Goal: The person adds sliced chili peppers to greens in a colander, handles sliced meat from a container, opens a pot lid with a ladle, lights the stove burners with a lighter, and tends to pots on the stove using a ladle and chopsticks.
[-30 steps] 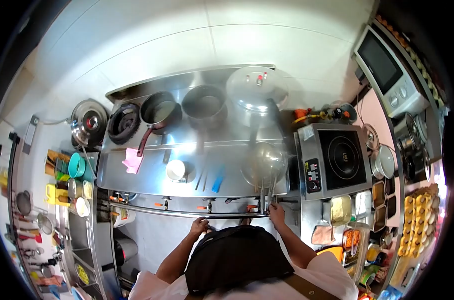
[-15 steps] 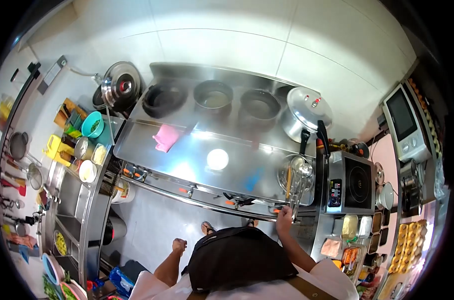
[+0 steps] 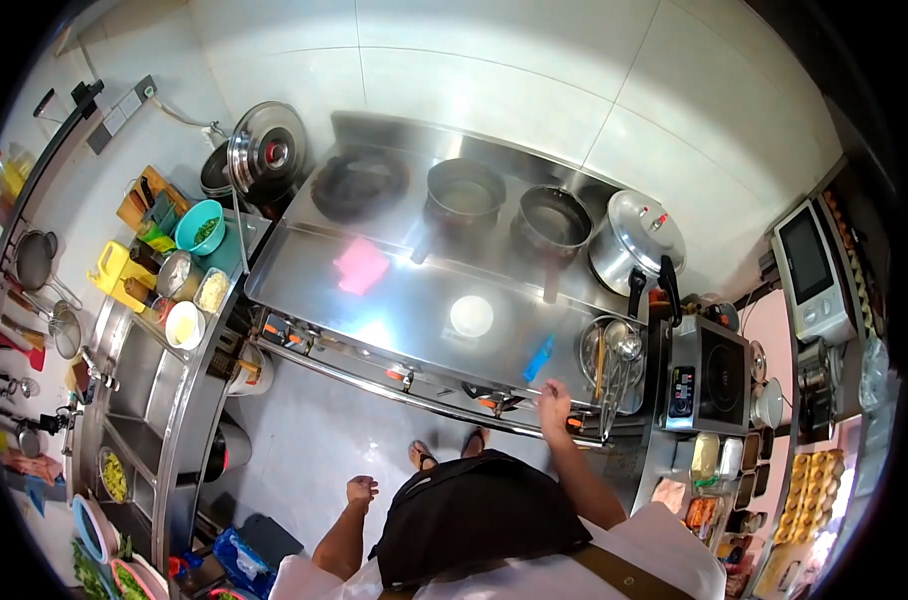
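Observation:
My right hand (image 3: 553, 408) is over the front edge of the steel stove top (image 3: 414, 340), fingers loosely bent and apart, holding nothing I can see. Just beyond its fingertips lies a slim blue object (image 3: 539, 358) whose kind I cannot make out. To its right, a round metal basin (image 3: 586, 350) holds ladles (image 3: 624, 345) and a brown stick. Down beside the dark apron (image 3: 474, 530), my left hand (image 3: 362, 488) hangs over the floor, loosely curled with fingers apart. A pink cloth (image 3: 361, 266) and a white disc (image 3: 471, 316) are on the stove top.
Along the back stand a dark pan (image 3: 359, 187), a saucepan (image 3: 465, 190), a frying pan (image 3: 555, 218) and a pressure cooker (image 3: 639, 240). An induction cooker (image 3: 709, 375) is at right. At left are a sink (image 3: 139, 390) and a teal bowl (image 3: 200, 227). A rail (image 3: 404, 400) runs along the stove front.
My right hand has moved left from the utensil handles by the basin to near the blue object. My left hand stays low, its fingers slightly looser. The camera view has shifted.

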